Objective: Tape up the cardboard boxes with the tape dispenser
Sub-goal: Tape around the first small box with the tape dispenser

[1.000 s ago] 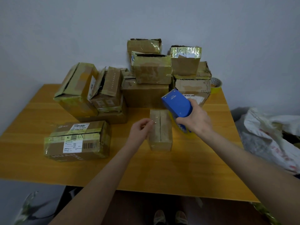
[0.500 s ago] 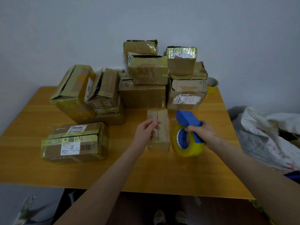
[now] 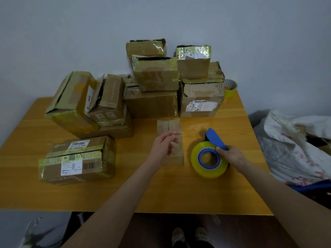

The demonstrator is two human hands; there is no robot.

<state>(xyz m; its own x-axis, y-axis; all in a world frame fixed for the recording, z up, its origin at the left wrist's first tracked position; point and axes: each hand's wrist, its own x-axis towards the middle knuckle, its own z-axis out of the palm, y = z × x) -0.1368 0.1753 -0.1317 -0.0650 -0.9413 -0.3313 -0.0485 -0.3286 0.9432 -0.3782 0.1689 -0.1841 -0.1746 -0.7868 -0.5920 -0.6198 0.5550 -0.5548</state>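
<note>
Small cardboard box (image 3: 170, 125): centre of the frame, a narrow brown oblong lying on the table, a seam running down its top between two flaps, with a glossy film of clear tape over it.
Left hand (image 3: 163, 144): over the near half of that box, fingers (image 3: 174, 135) stretched out loosely and blurred, curled round nothing; whether they press on the top cannot be told.
Tape dispenser (image 3: 208, 157): just right of the small box and apart from it, standing on the table; a fat, shiny yellow roll on a blue plastic hub, with a flat blue blade guard pointing up.
Right hand (image 3: 231, 155): fingers curled round the dispenser's blue handle, gripping it from the right.
Table (image 3: 125, 194): smooth orange-yellow wood with faint grain.
Labelled box (image 3: 77, 158): lower left, crumpled, banded in yellowish tape, with white barcode stickers.
Box pile (image 3: 155, 81): upper centre against the grey wall, dented and torn cardboard cartons stacked and leaning, many wrapped in glossy tape.
Spare tape roll (image 3: 231, 87): upper right, at the table's far edge, yellow.
Sack (image 3: 295, 149): right edge, white, crinkled, woven-looking.
</note>
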